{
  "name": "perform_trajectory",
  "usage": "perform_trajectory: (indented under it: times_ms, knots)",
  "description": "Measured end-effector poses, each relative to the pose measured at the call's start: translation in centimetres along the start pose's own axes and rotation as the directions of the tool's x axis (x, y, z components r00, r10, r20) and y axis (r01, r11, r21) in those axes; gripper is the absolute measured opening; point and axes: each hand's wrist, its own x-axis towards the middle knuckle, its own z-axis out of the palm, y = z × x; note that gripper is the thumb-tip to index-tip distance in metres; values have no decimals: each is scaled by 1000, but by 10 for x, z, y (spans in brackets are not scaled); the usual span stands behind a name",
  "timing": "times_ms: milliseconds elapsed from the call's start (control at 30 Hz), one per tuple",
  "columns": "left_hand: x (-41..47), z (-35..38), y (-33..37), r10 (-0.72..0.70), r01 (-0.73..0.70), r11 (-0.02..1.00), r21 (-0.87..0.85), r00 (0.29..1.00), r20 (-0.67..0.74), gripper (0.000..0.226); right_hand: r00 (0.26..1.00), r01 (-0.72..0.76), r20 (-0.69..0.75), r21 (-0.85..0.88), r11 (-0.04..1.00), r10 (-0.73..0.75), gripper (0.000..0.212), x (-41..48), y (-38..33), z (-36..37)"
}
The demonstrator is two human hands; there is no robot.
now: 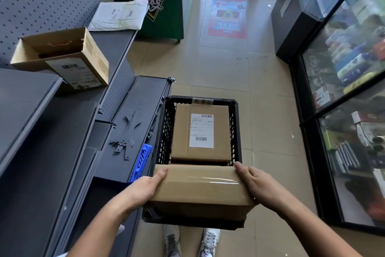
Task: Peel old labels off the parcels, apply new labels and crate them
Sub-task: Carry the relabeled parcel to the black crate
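Observation:
A taped cardboard parcel [200,186] hangs over the near end of a black plastic crate [237,127] on the floor. My left hand [145,186] grips its left end, thumb on top. My right hand [256,186] grips its right end the same way. No label shows on the top face of this parcel. Inside the crate, at the far end, lies another cardboard parcel [181,131] with a white shipping label [201,130] on top.
Grey metal shelving [62,142] runs along the left, carrying an open cardboard box [62,58] and a white padded mailer [118,16]. Small metal brackets [123,146] lie on a lower shelf. A blue plastic piece [141,163] sits beside the crate. Glass display cases [343,90] line the right. Tiled floor lies beyond.

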Motion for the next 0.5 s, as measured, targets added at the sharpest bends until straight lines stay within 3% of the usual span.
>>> perform_trajectory:
  times_ms: [167, 333, 500]
  knots:
    - [8, -11, -10, -19, 20, 999, -35, 999, 30, 86, 999, 33, 4, -31, 999, -33, 69, 9, 1, 14]
    - [12, -10, -17, -21, 23, 999, -25, 997, 69, 84, 999, 15, 43, -22, 1000, -14, 57, 16, 14, 30]
    - [23, 5, -33, -21, 26, 999, -47, 993, 113, 94, 998, -36, 65, 121, 992, 28, 41, 30, 37, 44]
